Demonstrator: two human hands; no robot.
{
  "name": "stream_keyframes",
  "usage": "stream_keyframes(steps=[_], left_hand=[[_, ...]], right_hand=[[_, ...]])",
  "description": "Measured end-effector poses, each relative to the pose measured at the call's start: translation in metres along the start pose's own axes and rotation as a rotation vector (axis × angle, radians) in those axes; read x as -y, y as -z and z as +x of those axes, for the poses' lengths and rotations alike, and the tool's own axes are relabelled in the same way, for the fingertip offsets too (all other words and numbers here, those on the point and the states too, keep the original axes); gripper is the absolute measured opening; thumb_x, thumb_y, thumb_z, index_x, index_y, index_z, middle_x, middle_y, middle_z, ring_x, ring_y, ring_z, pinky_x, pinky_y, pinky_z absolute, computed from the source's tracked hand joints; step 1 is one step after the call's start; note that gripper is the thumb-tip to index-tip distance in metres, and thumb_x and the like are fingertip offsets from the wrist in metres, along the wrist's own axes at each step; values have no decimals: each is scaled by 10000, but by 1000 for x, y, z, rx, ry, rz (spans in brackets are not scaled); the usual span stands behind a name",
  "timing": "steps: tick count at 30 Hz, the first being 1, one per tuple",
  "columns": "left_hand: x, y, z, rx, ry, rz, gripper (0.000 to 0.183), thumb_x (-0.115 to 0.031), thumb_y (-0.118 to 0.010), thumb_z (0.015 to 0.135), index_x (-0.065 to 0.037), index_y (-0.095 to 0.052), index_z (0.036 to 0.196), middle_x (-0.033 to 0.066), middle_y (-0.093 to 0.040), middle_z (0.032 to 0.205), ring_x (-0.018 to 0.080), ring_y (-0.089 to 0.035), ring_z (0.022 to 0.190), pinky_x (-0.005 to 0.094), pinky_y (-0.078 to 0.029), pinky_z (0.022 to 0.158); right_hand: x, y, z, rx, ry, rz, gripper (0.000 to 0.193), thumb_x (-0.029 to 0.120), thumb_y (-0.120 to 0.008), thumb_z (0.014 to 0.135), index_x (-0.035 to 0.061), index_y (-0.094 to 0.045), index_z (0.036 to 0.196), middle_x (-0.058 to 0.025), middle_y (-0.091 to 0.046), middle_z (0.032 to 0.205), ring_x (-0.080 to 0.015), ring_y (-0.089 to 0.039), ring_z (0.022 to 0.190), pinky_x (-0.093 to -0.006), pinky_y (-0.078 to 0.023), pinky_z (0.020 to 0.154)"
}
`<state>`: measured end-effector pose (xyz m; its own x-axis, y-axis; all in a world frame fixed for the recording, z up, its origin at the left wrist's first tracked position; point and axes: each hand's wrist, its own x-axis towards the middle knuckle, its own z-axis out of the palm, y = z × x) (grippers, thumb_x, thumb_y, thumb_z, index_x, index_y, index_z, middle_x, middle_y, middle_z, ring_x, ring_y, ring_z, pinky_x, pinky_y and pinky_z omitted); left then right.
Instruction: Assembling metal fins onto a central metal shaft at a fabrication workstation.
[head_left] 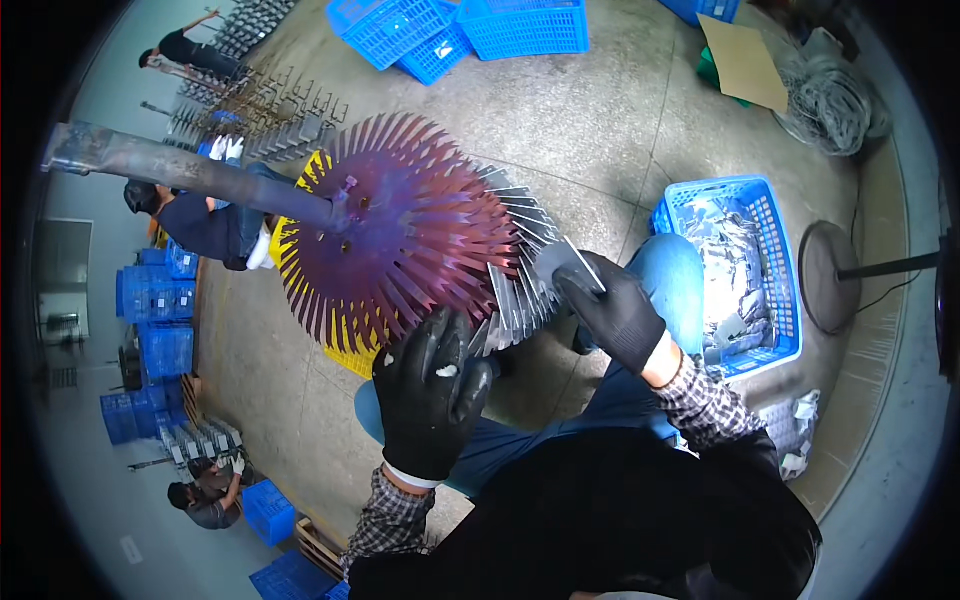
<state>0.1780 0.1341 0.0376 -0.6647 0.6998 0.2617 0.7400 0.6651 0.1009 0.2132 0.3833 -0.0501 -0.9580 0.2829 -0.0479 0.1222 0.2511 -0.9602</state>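
A round purple rack (385,215) with many slotted prongs around its rim is mounted on a metal pole (200,175). Thin grey metal plates (515,312) stand in the slots along its right side. My right hand (620,318), in a black glove, pinches a flat grey metal plate (553,262) between thumb and fingers, close to the plates in the rack. My left hand (432,395), also black-gloved with worn pale spots, has its fingers bent over the near rim of the rack; its thumb lies apart and the fingertips are partly hidden.
A blue crate (790,300) of loose metal plates stands right of my knee. Beyond it are a round stand base (832,275), cardboard (745,65) and coiled wire (825,100). Blue crates (525,28) lie ahead. A yellow slotted rack (318,168) sits beneath the purple one. People work at left.
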Motion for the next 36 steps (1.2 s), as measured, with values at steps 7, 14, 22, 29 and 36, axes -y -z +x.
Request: stream_keyframes(steps=[7,14,22,29,36], left_hand=[[1,-1,2,115,80,108,636,-181,-698,932,-30,-514,1521,178,-557,1508,344,-606,1239,469,-426,1084],[12,-5,10,137,68,178,678,-234,-726,961,-50,-474,1563,180,-559,1520,326,-650,1185,434,-494,1000],[16,-6,29,53,-24,112,699,-215,-743,952,-56,-464,1573,180,-582,1502,318,-691,1108,394,-553,890],[9,-8,34,128,69,61,684,-216,-709,964,-94,-460,1589,159,-575,1525,315,-681,1154,409,-539,952],[13,-5,42,35,-126,303,700,-197,-679,943,-171,-459,1607,122,-572,1544,309,-658,1220,427,-512,1027]], right_hand=[[2,-16,8,80,19,-118,356,271,-674,993,-25,-696,1191,-163,-766,956,-253,-706,744,-342,-540,701],[1,-26,11,50,97,-191,369,326,-658,999,-13,-701,1138,-183,-758,947,-311,-716,778,-366,-529,719],[3,-27,14,81,131,-229,389,364,-640,1010,-8,-698,1107,-181,-745,930,-347,-704,770,-393,-531,741],[5,-32,11,63,145,-200,372,345,-645,1011,-5,-695,1125,-192,-726,905,-372,-689,758,-409,-530,710],[20,-31,9,53,258,-355,355,303,-651,1005,-2,-688,1181,-217,-715,932,-380,-695,775,-419,-537,686]])
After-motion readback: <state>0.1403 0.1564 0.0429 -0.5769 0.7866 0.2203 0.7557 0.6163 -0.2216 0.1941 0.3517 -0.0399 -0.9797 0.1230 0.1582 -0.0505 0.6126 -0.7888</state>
